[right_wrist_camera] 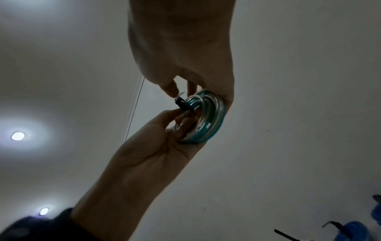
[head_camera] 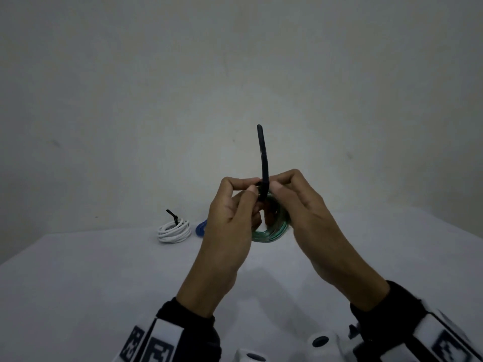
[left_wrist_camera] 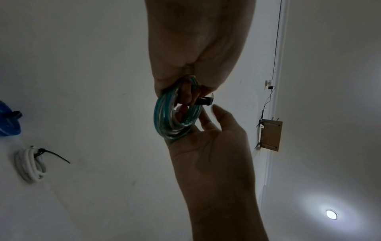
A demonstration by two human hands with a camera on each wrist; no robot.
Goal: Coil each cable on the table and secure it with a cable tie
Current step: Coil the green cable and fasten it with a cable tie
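Both hands are raised above the table around a coiled green-and-clear cable (head_camera: 271, 231). A black cable tie (head_camera: 263, 158) wraps the coil's top, and its long tail stands straight up. My left hand (head_camera: 251, 190) grips the coil with its fingers through the ring and pinches the tie from the left. My right hand (head_camera: 274, 188) pinches the tie from the right. In the left wrist view the green cable (left_wrist_camera: 175, 114) hangs from the fingers with the tie's head (left_wrist_camera: 205, 101) beside it. In the right wrist view the tie's head (right_wrist_camera: 183, 104) sits at the green cable's (right_wrist_camera: 208, 117) edge.
At the back of the white table (head_camera: 104, 283), a white cable coil (head_camera: 173, 229) lies bound with a black tie. A blue coil (head_camera: 200, 228) lies just right of it, partly behind my left hand. The wall stands close behind.
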